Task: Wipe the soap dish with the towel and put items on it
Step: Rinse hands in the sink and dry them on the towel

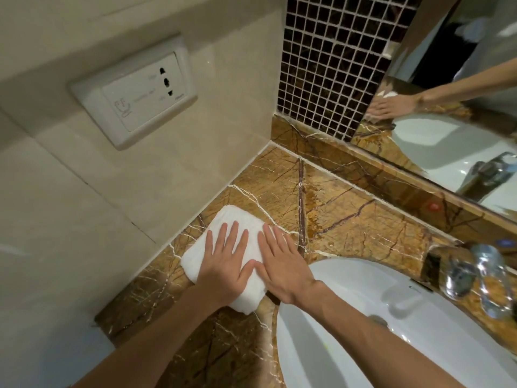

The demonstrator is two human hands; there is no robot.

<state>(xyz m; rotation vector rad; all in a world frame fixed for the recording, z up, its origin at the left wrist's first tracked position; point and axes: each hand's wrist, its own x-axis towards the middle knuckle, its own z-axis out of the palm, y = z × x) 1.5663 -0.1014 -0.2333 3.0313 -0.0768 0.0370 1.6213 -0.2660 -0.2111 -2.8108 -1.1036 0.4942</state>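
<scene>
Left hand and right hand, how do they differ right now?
The left hand lies wholly on the white towel; the right hand covers the towel's right edge, its wrist over the sink rim. The left fingers spread wider; the right ones lie closer together. Both press flat, palms down, thumbs touching.
</scene>
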